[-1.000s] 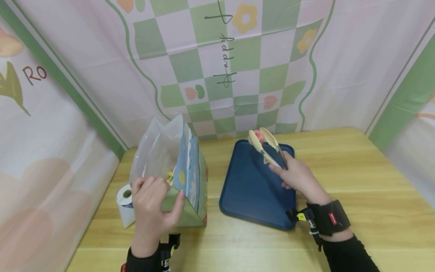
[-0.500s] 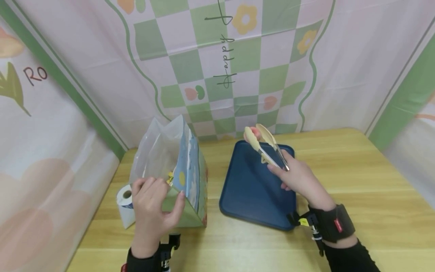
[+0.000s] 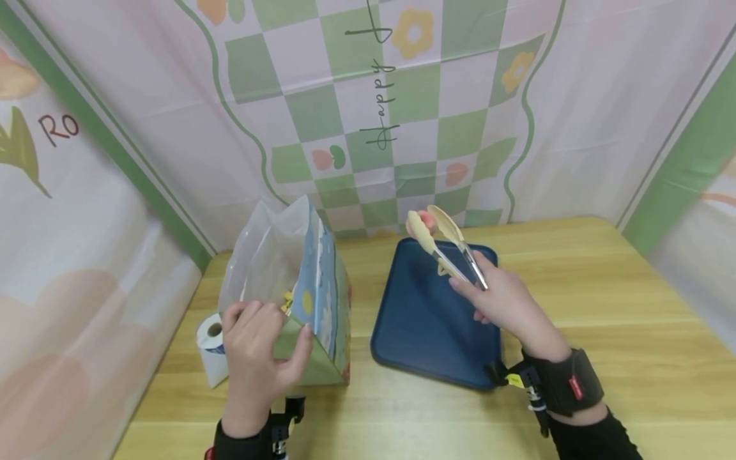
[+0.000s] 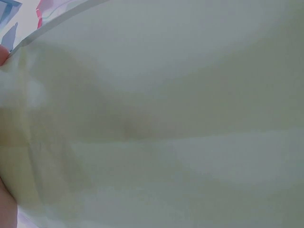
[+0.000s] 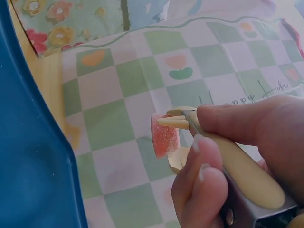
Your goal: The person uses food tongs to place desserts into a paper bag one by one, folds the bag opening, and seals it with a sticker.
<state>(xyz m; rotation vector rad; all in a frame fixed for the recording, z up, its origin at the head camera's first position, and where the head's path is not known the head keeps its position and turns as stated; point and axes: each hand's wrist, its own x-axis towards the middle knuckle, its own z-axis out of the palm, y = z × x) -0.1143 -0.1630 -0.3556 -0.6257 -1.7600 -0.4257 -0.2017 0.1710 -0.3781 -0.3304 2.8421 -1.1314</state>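
Observation:
My left hand [image 3: 257, 354] holds the near rim of an upright gift bag [image 3: 307, 361], its fingers curled over the top edge. In the left wrist view, the bag's pale green side [image 4: 161, 104] fills almost everything, with a fingertip at its rim. My right hand [image 3: 508, 303] grips metal tongs with cream tips [image 3: 422, 233]. Between those tips is a sugar-coated, coral-pink gummy candy [image 5: 164, 137], held up above the far edge of a dark blue tray [image 3: 428, 332]. Inside the bag are a translucent liner [image 3: 267, 255] and something small and yellow [image 3: 288, 300].
A white paper roll [image 3: 212, 348] stands left of the bag, partly behind my left hand. The wooden table [image 3: 604, 306] reaches back to a hanging cloth [image 3: 310, 115] with green checks. Another printed cloth hangs along the left side.
My right hand has lifted the tongs and the candy slightly, shifting them left over the tray's far edge. My left hand and the bag have stayed in place.

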